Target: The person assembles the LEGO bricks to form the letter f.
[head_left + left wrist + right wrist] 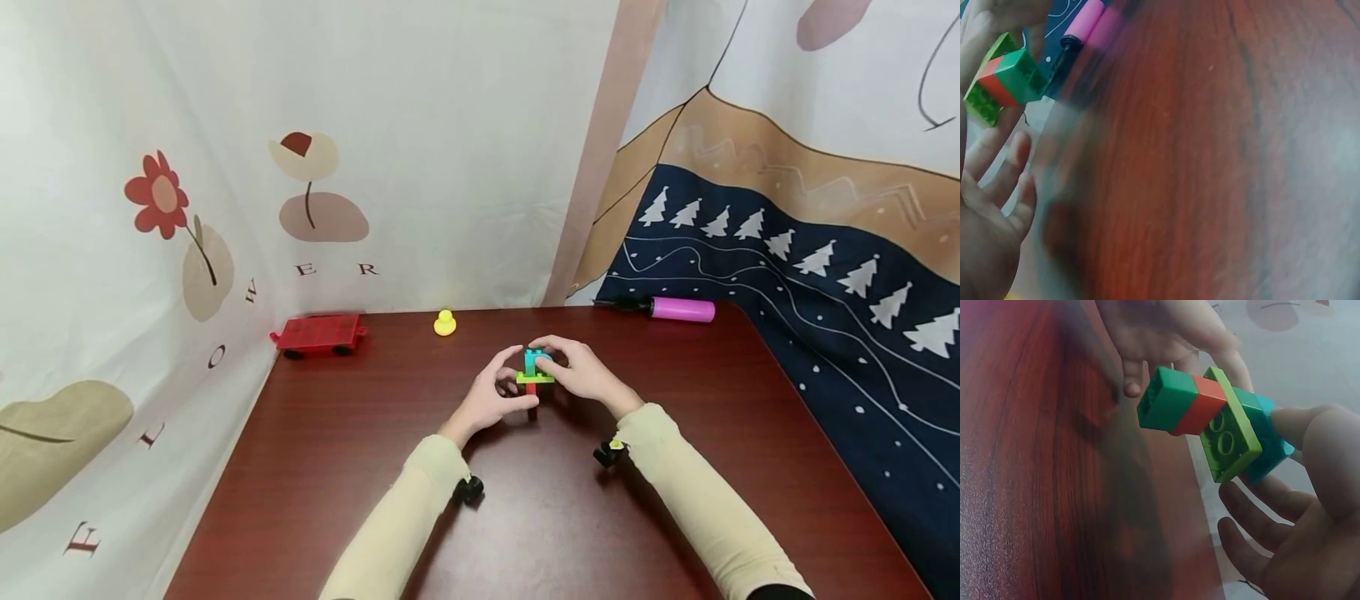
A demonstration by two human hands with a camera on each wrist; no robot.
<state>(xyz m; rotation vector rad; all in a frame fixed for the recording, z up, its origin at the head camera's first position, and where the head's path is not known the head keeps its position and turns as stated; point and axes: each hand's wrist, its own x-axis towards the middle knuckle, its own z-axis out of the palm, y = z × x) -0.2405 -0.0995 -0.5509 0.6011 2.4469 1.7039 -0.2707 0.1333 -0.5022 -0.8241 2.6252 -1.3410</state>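
Note:
A small stack of toy building bricks stands upright between the two hands. It has blue bricks (534,358) on top, a lime-green plate (1235,434) in the middle, and a red brick (1200,406) and a green brick (1166,400) beneath. My right hand (583,372) pinches the blue top part, its thumb (1300,425) pressing on the side. Around the stack's left side curves my left hand (491,398), thumb and fingers spread apart; whether it touches the bricks is hard to tell. In the left wrist view, the lime-green plate (985,106) appears beyond the left fingers.
Along the back edge of the brown table (360,467) are a red toy cart (318,333), a yellow rubber duck (445,323) and a pink hand pump (681,309) with a black end. Printed curtains hang behind the table and along its sides.

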